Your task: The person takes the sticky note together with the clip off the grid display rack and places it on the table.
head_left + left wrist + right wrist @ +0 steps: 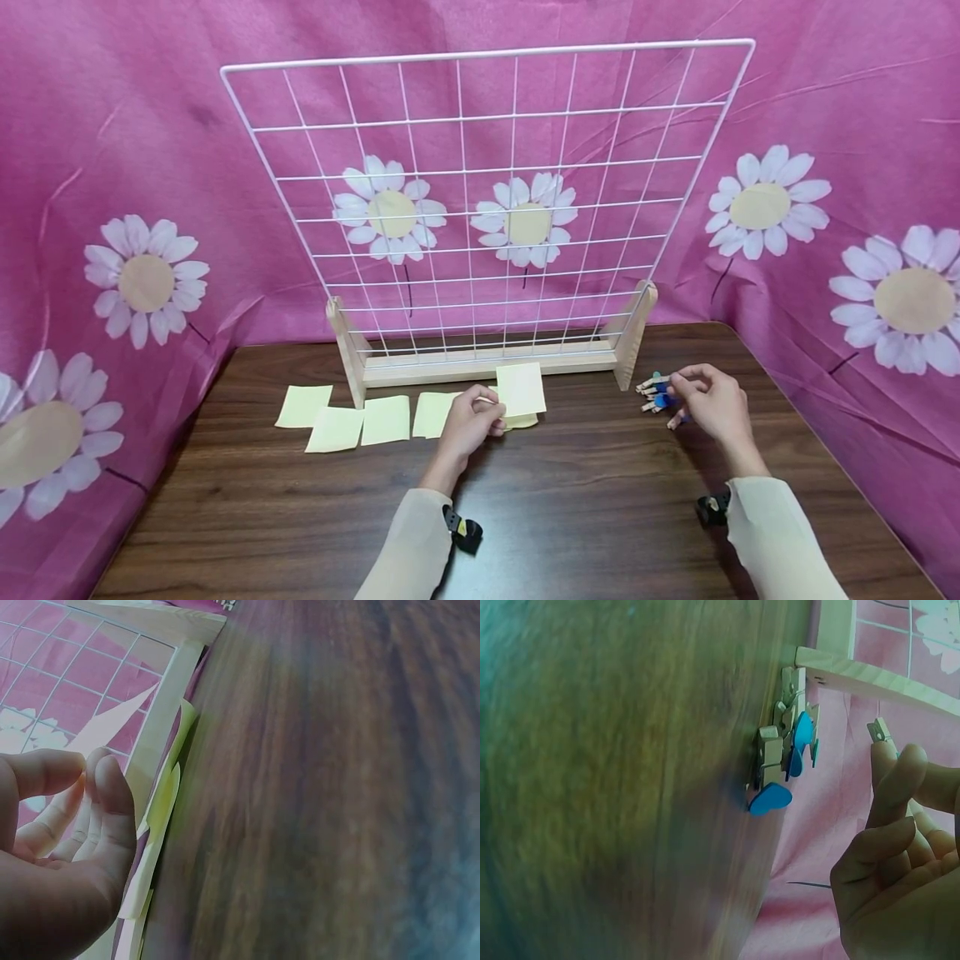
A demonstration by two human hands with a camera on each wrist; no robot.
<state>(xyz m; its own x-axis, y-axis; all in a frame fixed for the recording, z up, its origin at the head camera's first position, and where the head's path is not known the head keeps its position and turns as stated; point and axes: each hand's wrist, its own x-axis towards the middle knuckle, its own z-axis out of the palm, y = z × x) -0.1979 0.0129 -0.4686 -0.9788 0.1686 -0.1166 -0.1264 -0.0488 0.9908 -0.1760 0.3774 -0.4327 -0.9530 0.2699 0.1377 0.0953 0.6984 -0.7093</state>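
My left hand [468,425] pinches one corner of a pale yellow sticky note [521,389] between thumb and fingers, raised in front of the rack's wooden base. Below and beside it lie more sticky notes [386,420] in a row. On the right, my right hand [716,408] pinches a small wooden clothespin [880,731] between thumb and index finger, its far end mostly hidden by the fingers. Several mini clothespins [771,761] with blue heart decorations lie on the table just left of that hand.
A white wire grid [487,55] leans upright in a wooden stand [435,372] at the back of the brown wood-grain table [600,500]. Behind it hangs a pink cloth [172,125] with white daisies, enclosing the table's back and sides.
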